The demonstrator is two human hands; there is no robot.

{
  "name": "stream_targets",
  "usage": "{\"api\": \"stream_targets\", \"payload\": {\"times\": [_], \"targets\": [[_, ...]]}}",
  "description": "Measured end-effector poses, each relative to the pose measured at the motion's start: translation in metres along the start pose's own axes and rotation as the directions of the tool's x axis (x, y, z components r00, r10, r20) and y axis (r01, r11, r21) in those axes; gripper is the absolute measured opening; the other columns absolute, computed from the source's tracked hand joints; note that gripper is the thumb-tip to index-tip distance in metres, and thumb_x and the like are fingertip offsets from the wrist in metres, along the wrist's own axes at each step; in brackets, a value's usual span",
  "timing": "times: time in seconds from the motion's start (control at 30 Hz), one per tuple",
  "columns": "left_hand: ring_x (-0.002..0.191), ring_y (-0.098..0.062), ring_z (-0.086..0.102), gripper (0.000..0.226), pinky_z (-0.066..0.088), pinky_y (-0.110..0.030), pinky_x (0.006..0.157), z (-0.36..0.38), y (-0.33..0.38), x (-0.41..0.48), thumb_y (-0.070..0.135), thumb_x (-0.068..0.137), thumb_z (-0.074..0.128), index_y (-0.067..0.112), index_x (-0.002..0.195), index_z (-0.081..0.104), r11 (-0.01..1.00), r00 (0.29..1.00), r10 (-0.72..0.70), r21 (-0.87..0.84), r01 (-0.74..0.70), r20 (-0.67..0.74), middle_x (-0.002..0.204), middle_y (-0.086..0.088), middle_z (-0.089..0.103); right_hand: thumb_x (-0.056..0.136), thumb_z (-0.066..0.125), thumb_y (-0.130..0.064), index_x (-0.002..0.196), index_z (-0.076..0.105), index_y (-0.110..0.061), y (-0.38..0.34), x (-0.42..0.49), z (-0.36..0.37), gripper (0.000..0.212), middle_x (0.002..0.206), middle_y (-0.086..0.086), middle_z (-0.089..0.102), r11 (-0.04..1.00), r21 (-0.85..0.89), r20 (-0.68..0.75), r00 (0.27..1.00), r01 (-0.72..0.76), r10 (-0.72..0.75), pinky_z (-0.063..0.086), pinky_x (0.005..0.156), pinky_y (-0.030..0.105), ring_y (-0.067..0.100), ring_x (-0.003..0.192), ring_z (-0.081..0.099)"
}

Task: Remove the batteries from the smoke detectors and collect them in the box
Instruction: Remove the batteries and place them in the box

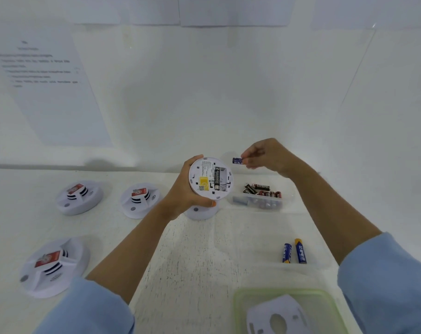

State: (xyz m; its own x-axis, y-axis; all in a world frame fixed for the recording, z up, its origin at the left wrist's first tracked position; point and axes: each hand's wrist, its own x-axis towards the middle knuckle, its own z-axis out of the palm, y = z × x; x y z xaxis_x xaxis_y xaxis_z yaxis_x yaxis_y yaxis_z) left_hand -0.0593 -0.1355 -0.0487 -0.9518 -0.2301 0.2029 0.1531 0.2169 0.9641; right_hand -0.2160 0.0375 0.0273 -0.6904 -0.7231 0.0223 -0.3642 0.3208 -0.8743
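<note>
Just the one head view here. Our left hand [181,189] is wrapped around the rim of a white smoke detector [210,178], holding it up off the table [204,261] with its back facing us. The battery bay is uncovered, and we can see one black battery [216,178] sitting upright in it, next to a yellow sticker [203,183]. Our right hand [265,155] is up and to the right of the detector, fingertips pinching a small blue battery [237,161] by one end so it sticks out sideways toward the detector without touching it. The clear box [257,204] sits on the table just right of the detector and below the right hand, with a bunch of black and red batteries [265,192] in it already. Nearer to us, two blue batteries [287,253] lie side by side on the table, well apart from the box. Three more detectors rest face up on the left, two at the back [79,197] [140,200] and one nearer [54,266], and another [200,212] peeks out right under the left hand. At the bottom edge there's a green-rimmed tray [284,290] with a white mounting plate [277,317] in it. A printed sheet [50,88] hangs on the left wall, too blurry for us to read.
</note>
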Motion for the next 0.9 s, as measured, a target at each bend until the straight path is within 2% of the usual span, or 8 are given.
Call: {"api": "stream_targets", "payload": {"times": [0.13,0.2,0.33,0.43,0.57,0.67,0.73,0.9], "targets": [[0.115,-0.005,0.048,0.101,0.051,-0.021,0.087,0.005,0.004,-0.002,0.001,0.046,0.08,0.028,0.13,0.029,1.0,1.0,0.011,0.009,-0.011,0.004,0.125,0.012,0.045,0.081,0.063,0.003,0.101,0.067,0.001,-0.021,-0.016,-0.001,0.02,0.083,0.006,0.066,0.983,-0.13,0.101,0.988,0.129,-0.117,0.048,0.074,0.013,0.006,0.073,0.06],[0.116,-0.009,0.048,0.103,0.051,-0.023,0.087,0.009,0.007,-0.003,0.003,0.045,0.081,0.028,0.13,0.029,1.0,1.0,0.021,0.014,-0.021,0.008,0.125,0.011,0.045,0.079,0.066,0.002,0.096,0.07,-0.002,-0.028,-0.021,0.007,0.018,0.079,0.004,0.065,0.957,-0.239,0.125,0.983,0.162,-0.136,0.048,0.073,0.015,0.009,0.071,0.058],[0.114,-0.01,0.048,0.1,0.052,-0.018,0.078,0.017,0.013,-0.009,0.003,0.044,0.079,0.029,0.127,0.03,0.999,0.999,0.04,0.003,-0.04,0.026,0.125,0.009,0.044,0.069,0.076,-0.002,0.092,0.066,-0.008,-0.036,-0.026,0.02,0.026,0.075,0.0,0.056,0.917,-0.359,0.016,0.983,0.176,-0.182,0.052,0.073,0.032,0.017,0.066,0.059],[0.116,-0.011,0.047,0.096,0.052,-0.021,0.086,0.021,0.015,-0.013,0.002,0.046,0.078,0.027,0.126,0.032,0.998,0.998,0.057,-0.008,-0.057,0.033,0.126,0.007,0.042,0.066,0.08,-0.003,0.091,0.061,-0.006,-0.039,-0.033,0.025,0.031,0.078,0.002,0.055,0.919,-0.348,-0.053,0.976,0.182,-0.214,0.052,0.073,0.034,0.023,0.072,0.064],[0.114,-0.008,0.049,0.098,0.051,-0.023,0.087,0.022,0.016,-0.016,0.001,0.046,0.078,0.027,0.128,0.031,0.997,0.997,0.071,-0.023,-0.07,0.007,0.124,0.01,0.045,0.065,0.082,-0.011,0.091,0.066,-0.003,-0.034,-0.04,0.037,0.031,0.078,0.002,0.06,0.912,-0.362,-0.157,0.951,0.194,-0.265,0.047,0.064,0.02,0.012,0.063,0.055],[0.112,-0.006,0.05,0.101,0.052,-0.022,0.084,0.021,0.018,-0.018,0.0,0.046,0.079,0.026,0.13,0.029,0.995,0.996,0.086,-0.041,-0.088,-0.035,0.124,0.009,0.046,0.072,0.077,-0.02,0.089,0.072,-0.009,-0.024,-0.048,0.048,0.021,0.089,0.003,0.067,0.906,-0.364,-0.245,0.916,0.216,-0.317,0.049,0.071,0.029,0.017,0.075,0.06],[0.11,-0.003,0.052,0.101,0.052,-0.023,0.084,0.021,0.019,-0.018,-0.001,0.046,0.079,0.027,0.13,0.03,0.994,0.994,0.094,-0.054,-0.097,-0.063,0.124,0.009,0.047,0.078,0.072,-0.021,0.096,0.071,-0.012,-0.019,-0.055,0.055,0.02,0.098,0.003,0.068,0.921,-0.313,-0.296,0.897,0.233,-0.328,0.052,0.075,0.033,0.021,0.083,0.064],[0.11,-0.004,0.054,0.104,0.052,-0.024,0.084,0.024,0.02,-0.023,0.002,0.043,0.082,0.026,0.13,0.03,0.988,0.99,0.115,-0.09,-0.123,-0.081,0.125,0.006,0.048,0.086,0.061,-0.008,0.119,0.06,-0.007,-0.015,-0.067,0.064,0.033,0.117,0.013,0.064,0.952,-0.164,-0.263,0.919,0.257,-0.294,0.051,0.085,0.024,0.019,0.097,0.062]]}}
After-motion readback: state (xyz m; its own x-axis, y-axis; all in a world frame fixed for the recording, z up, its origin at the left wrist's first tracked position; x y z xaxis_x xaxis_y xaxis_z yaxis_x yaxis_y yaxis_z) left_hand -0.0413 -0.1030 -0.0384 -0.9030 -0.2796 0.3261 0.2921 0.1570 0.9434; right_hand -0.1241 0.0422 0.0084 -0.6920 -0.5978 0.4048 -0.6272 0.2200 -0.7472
